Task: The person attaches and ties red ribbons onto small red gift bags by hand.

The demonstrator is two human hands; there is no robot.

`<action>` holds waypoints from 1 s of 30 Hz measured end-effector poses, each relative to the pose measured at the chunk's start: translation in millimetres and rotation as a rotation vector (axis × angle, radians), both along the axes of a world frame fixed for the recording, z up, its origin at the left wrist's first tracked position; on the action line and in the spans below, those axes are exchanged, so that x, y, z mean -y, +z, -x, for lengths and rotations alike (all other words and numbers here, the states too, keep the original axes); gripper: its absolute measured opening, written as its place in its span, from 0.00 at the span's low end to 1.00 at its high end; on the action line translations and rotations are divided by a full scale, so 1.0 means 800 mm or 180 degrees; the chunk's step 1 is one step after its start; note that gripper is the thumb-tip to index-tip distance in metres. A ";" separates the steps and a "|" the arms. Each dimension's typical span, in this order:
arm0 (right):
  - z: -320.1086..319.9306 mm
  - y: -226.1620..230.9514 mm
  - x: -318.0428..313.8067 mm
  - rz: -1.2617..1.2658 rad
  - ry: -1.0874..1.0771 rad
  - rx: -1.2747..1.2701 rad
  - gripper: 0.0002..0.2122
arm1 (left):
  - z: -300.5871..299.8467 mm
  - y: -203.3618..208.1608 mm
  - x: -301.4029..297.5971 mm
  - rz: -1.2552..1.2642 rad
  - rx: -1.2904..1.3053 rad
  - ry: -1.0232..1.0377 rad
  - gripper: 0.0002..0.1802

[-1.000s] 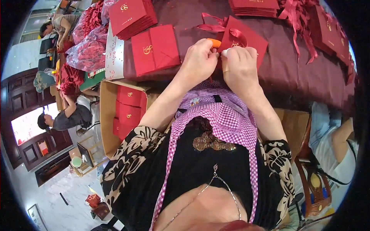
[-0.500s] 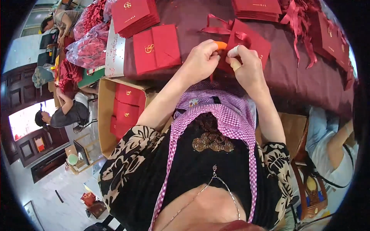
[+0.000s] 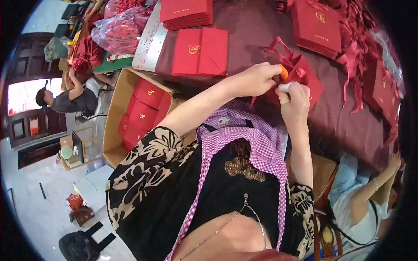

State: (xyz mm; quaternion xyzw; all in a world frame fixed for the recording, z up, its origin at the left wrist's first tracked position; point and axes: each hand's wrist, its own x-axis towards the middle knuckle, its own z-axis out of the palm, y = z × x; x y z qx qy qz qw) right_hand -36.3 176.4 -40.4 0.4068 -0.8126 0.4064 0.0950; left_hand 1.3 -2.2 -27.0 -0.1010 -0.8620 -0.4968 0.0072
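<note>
Both my hands are pinched close together over a red paper gift bag [image 3: 314,89] lying on the dark red tablecloth. A glossy red ribbon [image 3: 285,53] loops up from the bag's far side. My left hand [image 3: 260,80], with an orange finger cover [image 3: 284,72], has its fingertips closed on the ribbon, and a short ribbon end hangs below it. My right hand [image 3: 297,99], a finger wrapped in white tape [image 3: 285,88], pinches at the same ribbon on the bag's near side. The fingers mostly hide the strip between them.
A flat red folder-like bag [image 3: 200,51] lies to the left, with a stack of red bags [image 3: 186,14] behind it. More stacked bags [image 3: 317,27] and loose ribbons [image 3: 352,78] are at the right. An open carton [image 3: 114,117] holds red bags below the table edge. People [image 3: 363,204] sit nearby.
The view has shifted, so the table and my hands appear farther right in the picture. Both hands stay pinched together at the bag's ribbon, with only slight finger movement.
</note>
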 end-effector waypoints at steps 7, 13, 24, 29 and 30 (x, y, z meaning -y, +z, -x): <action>0.020 0.071 0.002 -0.0397 0.0566 -0.0731 0.14 | -0.008 -0.005 0.006 0.0034 -0.0171 -0.0051 0.16; 0.045 0.072 -0.003 -0.0589 0.0977 -0.0638 0.12 | -0.016 0.005 0.006 -0.0161 -0.0082 -0.0092 0.10; 0.034 0.052 -0.017 -0.0564 0.1578 0.0255 0.05 | -0.025 -0.006 0.014 -0.1602 0.0621 0.0022 0.10; 0.015 0.069 -0.032 -0.0470 0.1709 0.0008 0.04 | -0.011 -0.017 0.076 -0.1949 0.0306 0.1015 0.14; 0.014 0.069 -0.035 -0.0414 0.1502 -0.0039 0.05 | -0.013 -0.016 0.078 -0.1485 0.0327 0.1106 0.14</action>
